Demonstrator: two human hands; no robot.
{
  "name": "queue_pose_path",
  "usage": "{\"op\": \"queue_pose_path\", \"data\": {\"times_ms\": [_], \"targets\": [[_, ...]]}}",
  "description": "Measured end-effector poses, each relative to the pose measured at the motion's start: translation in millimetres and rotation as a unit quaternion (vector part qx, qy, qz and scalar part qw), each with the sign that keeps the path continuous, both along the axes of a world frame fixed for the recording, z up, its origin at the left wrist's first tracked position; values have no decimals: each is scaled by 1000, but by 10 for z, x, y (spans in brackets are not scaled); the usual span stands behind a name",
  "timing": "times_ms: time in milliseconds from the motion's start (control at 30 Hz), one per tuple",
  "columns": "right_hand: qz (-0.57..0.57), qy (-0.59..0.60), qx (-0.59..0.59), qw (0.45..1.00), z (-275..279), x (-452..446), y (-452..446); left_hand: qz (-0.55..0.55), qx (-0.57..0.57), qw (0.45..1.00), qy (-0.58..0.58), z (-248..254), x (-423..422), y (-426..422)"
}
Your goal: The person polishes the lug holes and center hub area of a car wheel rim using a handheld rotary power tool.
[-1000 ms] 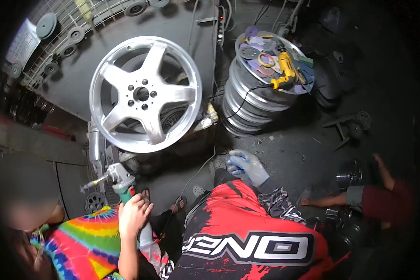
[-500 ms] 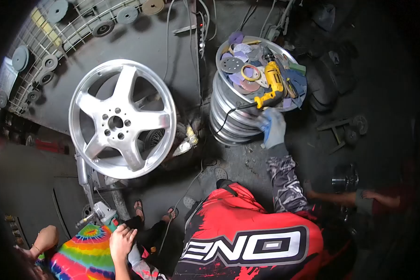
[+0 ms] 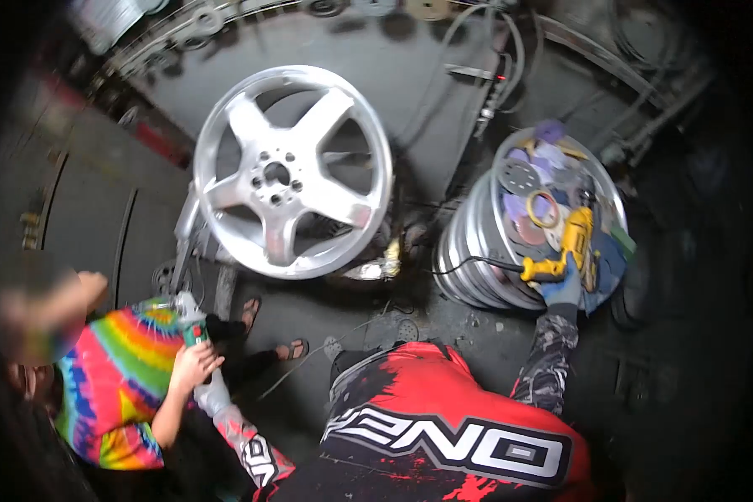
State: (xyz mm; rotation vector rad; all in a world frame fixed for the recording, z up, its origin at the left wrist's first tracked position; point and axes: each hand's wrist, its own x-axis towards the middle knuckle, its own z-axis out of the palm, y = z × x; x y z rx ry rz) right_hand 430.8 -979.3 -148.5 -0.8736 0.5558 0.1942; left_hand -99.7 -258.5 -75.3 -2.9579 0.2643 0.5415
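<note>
My right hand (image 3: 562, 289), in a blue and grey glove, closes around the rear of a yellow corded drill (image 3: 576, 234). The drill lies on sanding discs atop a stack of wheel rims (image 3: 468, 238). At the lower left, my gloved left hand (image 3: 214, 395) is at the tail end of a green grinder (image 3: 194, 329) with a metal head. Its fingers are partly hidden, but it looks closed there. A co-worker's bare hand (image 3: 194, 366) wraps the same grinder just above my glove. Ahead stands a polished five-spoke wheel (image 3: 335, 186).
The co-worker in a tie-dye shirt (image 3: 113, 368) stands at the left. A roll of tape (image 3: 542, 209) lies among the discs. Cables (image 3: 514, 63) hang at the back, beside a wire rack holding several discs. A thin cord crosses the floor near the feet.
My right hand has moved from beside the rim stack onto the drill. The view has turned, so the wheel and stack appear further right. My left hand and the grinder show more fully.
</note>
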Motion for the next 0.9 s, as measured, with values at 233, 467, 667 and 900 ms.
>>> {"op": "queue_pose_path", "data": {"times_ms": [233,467,667,900], "targets": [[23,32,-10,999,450,-46,226,768,63,523,-363,-586,-161,-1094],[-72,-46,23,996,328,-101,156,788,-51,499,-358,-699,-179,-1162],[-117,-97,6,988,365,-252,173,817,-52,496,-290,-715,324,-1491],[51,-228,95,968,551,-407,69,724,-275,598,-205,-598,1176,-1845]]}}
